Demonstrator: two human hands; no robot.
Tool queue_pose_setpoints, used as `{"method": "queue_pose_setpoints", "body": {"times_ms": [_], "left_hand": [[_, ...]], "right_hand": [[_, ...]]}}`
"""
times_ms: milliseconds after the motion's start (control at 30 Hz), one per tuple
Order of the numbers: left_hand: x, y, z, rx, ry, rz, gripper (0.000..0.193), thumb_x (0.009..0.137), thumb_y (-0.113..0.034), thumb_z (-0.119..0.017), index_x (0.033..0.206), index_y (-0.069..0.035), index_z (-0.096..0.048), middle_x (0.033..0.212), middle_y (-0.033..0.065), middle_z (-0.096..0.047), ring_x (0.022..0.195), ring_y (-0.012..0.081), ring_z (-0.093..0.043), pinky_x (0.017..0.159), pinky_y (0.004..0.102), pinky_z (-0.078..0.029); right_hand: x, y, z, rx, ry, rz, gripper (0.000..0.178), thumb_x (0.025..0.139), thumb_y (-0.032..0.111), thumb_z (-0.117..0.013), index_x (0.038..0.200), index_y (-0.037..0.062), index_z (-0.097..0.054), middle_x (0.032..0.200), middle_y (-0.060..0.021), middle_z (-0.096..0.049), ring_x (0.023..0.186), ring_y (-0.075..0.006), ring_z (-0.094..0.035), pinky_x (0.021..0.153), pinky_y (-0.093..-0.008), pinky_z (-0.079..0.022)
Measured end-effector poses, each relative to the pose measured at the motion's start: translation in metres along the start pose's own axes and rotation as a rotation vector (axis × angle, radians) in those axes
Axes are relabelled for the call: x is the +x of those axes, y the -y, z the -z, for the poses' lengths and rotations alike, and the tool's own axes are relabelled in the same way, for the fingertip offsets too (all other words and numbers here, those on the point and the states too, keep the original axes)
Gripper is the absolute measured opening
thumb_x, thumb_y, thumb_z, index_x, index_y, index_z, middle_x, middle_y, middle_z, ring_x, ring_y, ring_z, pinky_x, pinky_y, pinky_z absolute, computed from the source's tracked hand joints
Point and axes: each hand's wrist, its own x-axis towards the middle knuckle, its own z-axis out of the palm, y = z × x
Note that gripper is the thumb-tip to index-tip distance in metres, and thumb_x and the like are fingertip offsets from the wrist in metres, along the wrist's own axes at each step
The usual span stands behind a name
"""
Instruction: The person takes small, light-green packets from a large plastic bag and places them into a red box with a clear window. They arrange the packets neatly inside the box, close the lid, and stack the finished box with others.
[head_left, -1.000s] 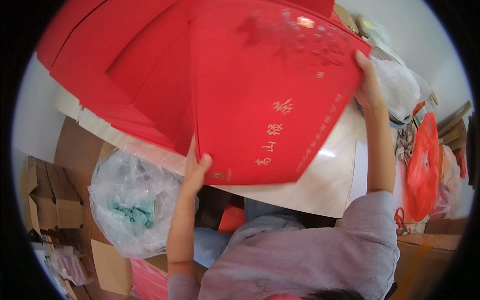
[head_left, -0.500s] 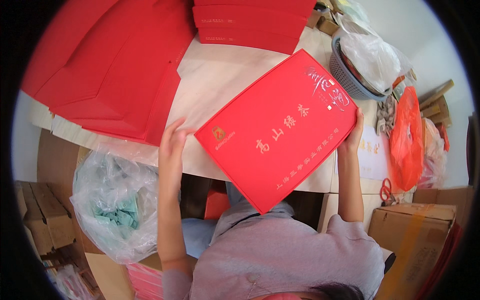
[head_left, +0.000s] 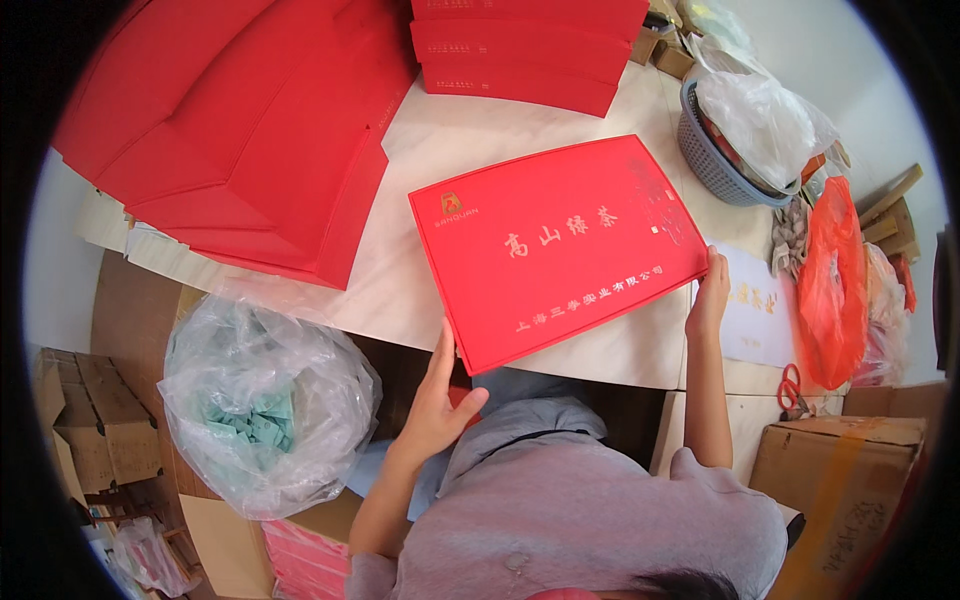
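A flat red gift box (head_left: 560, 270) with gold and silver lettering is tilted over the front edge of the marble-patterned table (head_left: 420, 140). At its right edge, my right hand (head_left: 709, 290) grips the side, some fingers hidden behind it. My left hand (head_left: 440, 405) is by the box's lower left corner, thumb spread away from the fingers, the fingertips at or very near the edge. Large red boxes (head_left: 230, 150) are piled at the left of the table, and another stack of red boxes (head_left: 520, 60) stands at the back.
At the right lie a grey basket (head_left: 715, 150) with plastic bags, an orange-red bag (head_left: 832, 280), red-handled scissors (head_left: 790, 385) and a white printed sheet (head_left: 750, 310). A clear bag of green packets (head_left: 265, 410) hangs at the left. Cardboard boxes (head_left: 840, 480) stand on both sides.
The red box has turned clockwise, its lettering now closer to level. My left hand has moved down and right to its lower left corner. My right hand stays on the right edge.
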Motion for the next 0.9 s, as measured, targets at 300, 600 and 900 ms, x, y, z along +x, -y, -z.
{"method": "queue_pose_setpoints", "body": {"times_ms": [300,600,900], "left_hand": [[0.033,-0.063,0.016,-0.103,-0.247,-0.195,0.103,0.086,-0.04,-0.062,0.147,0.003,0.009,0.153,0.0249,-0.012,0.142,0.0303,-0.017,0.115,0.0393,-0.012],[0.161,-0.1,0.085,-0.037,-0.327,-0.283,0.073,0.1,-0.027,-0.042,0.15,-0.007,0.006,0.155,0.0199,-0.009,0.144,0.0289,-0.012,0.114,0.0352,-0.015],[0.252,-0.066,0.121,0.363,-0.387,-0.114,0.072,0.1,-0.031,-0.037,0.149,-0.01,0.012,0.156,0.0195,-0.002,0.145,0.0317,-0.009,0.115,0.0362,-0.017]], "right_hand": [[-0.014,0.05,-0.004,0.055,0.028,0.27,0.036,0.099,0.032,-0.043,0.096,0.0002,-0.06,0.087,-0.0026,-0.058,0.084,-0.0117,-0.049,0.081,-0.0262,-0.039],[0.032,0.11,-0.061,0.043,0.486,0.492,0.058,0.098,0.04,-0.042,0.141,0.0011,-0.039,0.14,-0.0162,-0.045,0.13,-0.0231,-0.041,0.108,-0.0353,-0.028],[-0.029,0.032,-0.135,-0.88,0.997,1.011,0.058,0.096,0.041,-0.047,0.143,0.0089,-0.037,0.151,-0.0221,-0.025,0.14,-0.0365,-0.024,0.113,-0.0456,-0.022]]}}
